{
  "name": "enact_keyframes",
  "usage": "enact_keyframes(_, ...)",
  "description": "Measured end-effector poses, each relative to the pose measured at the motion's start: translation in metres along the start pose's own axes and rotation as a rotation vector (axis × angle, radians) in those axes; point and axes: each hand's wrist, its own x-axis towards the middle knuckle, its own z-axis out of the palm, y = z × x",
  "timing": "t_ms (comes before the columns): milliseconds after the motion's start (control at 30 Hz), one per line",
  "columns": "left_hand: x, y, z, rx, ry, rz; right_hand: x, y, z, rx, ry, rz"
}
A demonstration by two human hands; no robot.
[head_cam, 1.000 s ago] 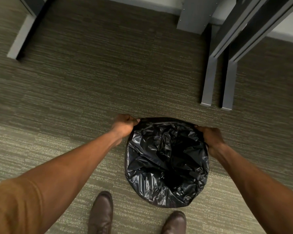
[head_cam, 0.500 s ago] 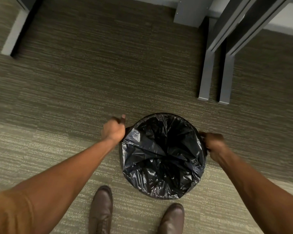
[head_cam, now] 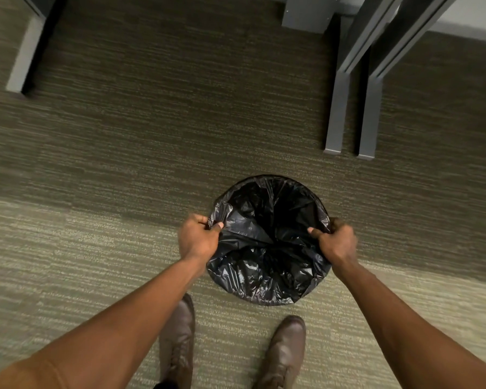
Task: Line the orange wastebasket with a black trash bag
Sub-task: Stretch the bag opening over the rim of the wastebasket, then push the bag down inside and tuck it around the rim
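Note:
A black trash bag (head_cam: 267,248) covers the round wastebasket on the carpet in front of me, so no orange surface shows. The bag's mouth is spread open around the far rim, and its near half lies crumpled and glossy. My left hand (head_cam: 198,238) pinches the bag's edge on the left side, thumb over the plastic. On the right side my right hand (head_cam: 335,241) grips the bag's edge in the same way. The basket's walls are hidden under the bag.
Two grey metal desk legs (head_cam: 348,108) stand on the carpet just beyond the basket to the right. Another grey leg (head_cam: 23,57) is at the far left. My two brown shoes (head_cam: 180,341) are right below the basket.
Both hands have shifted from the far sides of the rim toward the near half and now pinch the bag's edge. The bag's mouth has opened wider at the far rim.

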Motion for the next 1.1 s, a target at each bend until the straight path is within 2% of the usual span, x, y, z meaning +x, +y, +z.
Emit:
enact_keyframes(100, 0.003, -0.008, -0.003, -0.068, -0.086, -0.002, 0.004, 0.012, 0.001, 0.026, -0.025, 0.0)
enact_keyframes(200, 0.002, -0.009, -0.006, -0.066, -0.092, 0.046, 0.004, 0.021, -0.005, 0.194, -0.094, 0.025)
enact_keyframes(300, -0.008, -0.012, -0.009, -0.008, 0.072, 0.095, -0.004, 0.026, -0.011, 0.38, -0.149, 0.034)
enact_keyframes(400, -0.025, -0.02, -0.008, 0.099, 0.224, 0.107, -0.022, 0.031, -0.009, 0.373, -0.05, 0.063)
enact_keyframes(500, -0.044, -0.029, 0.001, -0.026, 0.176, -0.033, -0.049, 0.038, 0.0, 0.314, 0.078, 0.098)
enact_keyframes(633, -0.064, -0.042, 0.017, -0.288, 0.054, -0.284, -0.074, 0.049, 0.022, 0.339, 0.141, 0.142)
enact_keyframes(767, -0.065, -0.046, 0.017, -0.409, 0.063, -0.38, -0.072, 0.057, 0.032, 0.433, 0.223, 0.225)
enact_keyframes(900, -0.06, -0.051, 0.013, -0.285, -0.026, -0.308, -0.064, 0.071, 0.036, 0.499, 0.103, 0.234)
enact_keyframes(1033, -0.064, -0.046, 0.011, -0.247, -0.153, -0.269, -0.061, 0.074, 0.027, 0.673, -0.215, 0.25)
enact_keyframes(1100, -0.07, -0.046, 0.008, -0.246, -0.179, -0.207, -0.066, 0.075, 0.018, 0.676, -0.276, 0.242)
